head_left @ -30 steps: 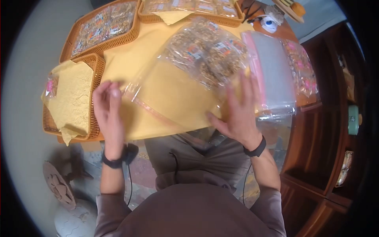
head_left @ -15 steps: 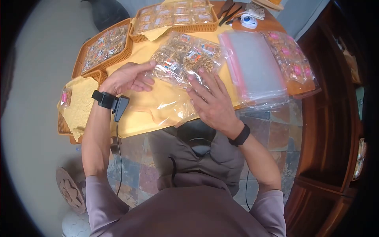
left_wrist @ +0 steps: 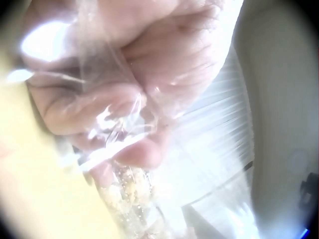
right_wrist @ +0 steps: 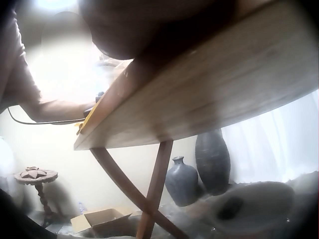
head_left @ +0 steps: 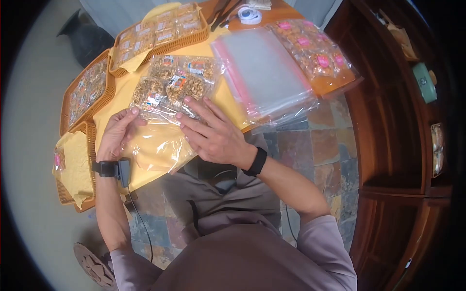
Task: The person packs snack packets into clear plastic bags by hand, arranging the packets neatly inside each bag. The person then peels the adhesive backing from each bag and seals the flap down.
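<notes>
On a yellow cloth [head_left: 234,101] spread over a brown wooden table [head_left: 284,9], we see a large clear plastic bag [head_left: 209,80] filled with labelled packs of tan, chunky snack clusters [head_left: 182,93]. At its near left corner, our left hand [head_left: 116,132] holds the film, thumb above and fingers curled about the crinkled plastic. Our right hand [head_left: 216,138] rests on the bag's near side, fingers extended and slightly apart, hiding the lower right clusters.

Glare streaks the bag's loose, see-through end, and we cannot make out exactly where its mouth lies. The left wrist view is washed out, with film across the fingers blurring their grip. From the right wrist, we get chiefly the table's underside, crossed wooden legs [right_wrist: 148,206] and two dark vases [right_wrist: 182,181]; a dark blur fills the top, and the right fingers' work is out of sight.

Just right of the bag lies a stack of clear sleeves with pink edges [head_left: 264,63], beside a clear package of pink-labelled snacks [head_left: 310,46]. Two brown wicker baskets [head_left: 102,104] of wrapped packs stand behind and to the left; a third basket, lined with crumpled yellow paper [head_left: 76,162], sits nearest the left forearm. Dark utensils [head_left: 219,13] are cut off by the top edge.
</notes>
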Available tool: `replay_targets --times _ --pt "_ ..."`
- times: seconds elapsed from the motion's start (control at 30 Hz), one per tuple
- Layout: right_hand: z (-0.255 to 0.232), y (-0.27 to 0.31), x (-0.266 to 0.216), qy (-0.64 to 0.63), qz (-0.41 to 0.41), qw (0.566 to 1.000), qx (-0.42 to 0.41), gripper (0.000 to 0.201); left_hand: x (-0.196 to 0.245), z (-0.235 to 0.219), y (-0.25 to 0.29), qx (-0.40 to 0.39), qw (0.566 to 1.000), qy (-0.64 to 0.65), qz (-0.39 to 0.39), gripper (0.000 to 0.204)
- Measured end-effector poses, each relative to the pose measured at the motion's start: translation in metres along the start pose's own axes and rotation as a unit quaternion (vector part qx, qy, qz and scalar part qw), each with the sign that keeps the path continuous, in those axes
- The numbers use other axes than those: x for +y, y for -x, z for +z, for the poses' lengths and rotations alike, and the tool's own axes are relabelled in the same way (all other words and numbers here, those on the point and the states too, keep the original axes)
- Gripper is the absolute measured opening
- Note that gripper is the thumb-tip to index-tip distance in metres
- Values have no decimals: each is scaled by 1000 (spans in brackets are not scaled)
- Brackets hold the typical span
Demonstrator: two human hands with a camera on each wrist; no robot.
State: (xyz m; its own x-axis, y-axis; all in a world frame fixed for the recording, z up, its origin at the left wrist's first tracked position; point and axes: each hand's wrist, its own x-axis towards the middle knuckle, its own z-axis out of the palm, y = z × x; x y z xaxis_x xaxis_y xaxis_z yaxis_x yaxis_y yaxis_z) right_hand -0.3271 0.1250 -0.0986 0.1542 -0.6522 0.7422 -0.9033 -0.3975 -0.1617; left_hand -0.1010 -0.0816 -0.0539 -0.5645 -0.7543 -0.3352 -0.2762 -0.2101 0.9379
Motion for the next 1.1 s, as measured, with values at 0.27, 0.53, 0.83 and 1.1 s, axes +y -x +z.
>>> replay_targets --times 0.27,0.53,0.83,1.1 --pt "-13 -7 -1 -94 15 995 1 56 -14 9 51 205 973 5 110 24" --pt "-9 -7 6 -132 29 990 35 65 -18 59 140 135 841 -401 338 9" --pt "-4 -2 13 -179 83 978 68 58 -30 101 138 88 730 -592 329 54" --pt "-16 -20 15 -182 147 967 101 54 -15 97 97 82 740 -557 368 60"
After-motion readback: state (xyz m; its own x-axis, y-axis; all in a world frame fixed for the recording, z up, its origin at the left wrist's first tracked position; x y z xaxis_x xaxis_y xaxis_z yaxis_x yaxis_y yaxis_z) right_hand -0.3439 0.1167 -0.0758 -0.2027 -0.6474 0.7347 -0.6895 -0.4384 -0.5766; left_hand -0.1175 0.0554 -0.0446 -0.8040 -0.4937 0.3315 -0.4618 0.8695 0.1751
